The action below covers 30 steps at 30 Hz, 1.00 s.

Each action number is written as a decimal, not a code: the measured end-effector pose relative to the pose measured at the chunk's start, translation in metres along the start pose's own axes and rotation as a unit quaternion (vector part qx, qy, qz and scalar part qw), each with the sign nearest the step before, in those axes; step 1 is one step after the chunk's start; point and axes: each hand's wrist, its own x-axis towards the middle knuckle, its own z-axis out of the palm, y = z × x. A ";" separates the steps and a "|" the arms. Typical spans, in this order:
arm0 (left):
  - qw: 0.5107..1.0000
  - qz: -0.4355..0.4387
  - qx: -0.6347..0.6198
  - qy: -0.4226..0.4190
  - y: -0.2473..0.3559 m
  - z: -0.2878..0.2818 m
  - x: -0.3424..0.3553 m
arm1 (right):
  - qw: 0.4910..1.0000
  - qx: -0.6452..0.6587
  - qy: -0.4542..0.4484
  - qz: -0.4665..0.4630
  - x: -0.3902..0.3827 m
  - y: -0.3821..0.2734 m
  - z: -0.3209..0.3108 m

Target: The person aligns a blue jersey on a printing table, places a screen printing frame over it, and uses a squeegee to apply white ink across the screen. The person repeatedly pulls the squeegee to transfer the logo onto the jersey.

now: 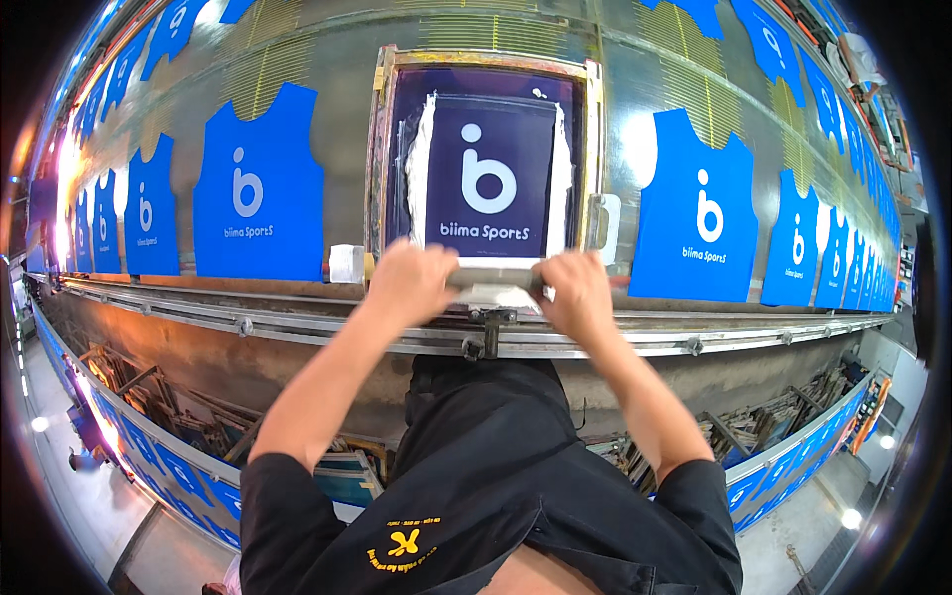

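Observation:
A wooden-edged screen printing frame (593, 139) lies on the long table in front of me, its dark purple mesh (446, 139) showing a white emblem with lettering. Streaks of white ink (421, 178) run down both sides of the mesh. At the frame's near end is a squeegee (496, 280), held crosswise. My left hand (409, 283) is closed round its left end, and my right hand (578, 288) grips the right end. White ink shows below the squeegee. What the frame covers is hidden.
Blue fabric vest panels (260, 188) with white prints lie in rows left and right, one panel (694, 208) close beside the frame. A metal rail (635, 332) runs along the table's near edge. Stacked frames (803, 407) sit below, and another table with blue panels (803, 466) stands behind.

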 end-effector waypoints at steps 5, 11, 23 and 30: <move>0.999 -0.019 0.023 -0.040 -0.075 -0.064 0.162 | 0.988 -0.037 -0.096 0.113 0.161 0.067 -0.028; 0.998 -0.021 0.062 0.015 -0.114 -0.085 0.244 | 0.983 -0.078 -0.037 0.160 0.248 0.095 -0.026; 0.998 -0.042 0.029 0.023 -0.040 0.000 0.079 | 0.995 -0.058 0.079 0.031 0.072 0.039 0.038; 0.988 -0.077 -0.075 -0.109 -0.047 -0.024 0.088 | 0.997 -0.015 -0.058 0.054 0.081 0.043 0.013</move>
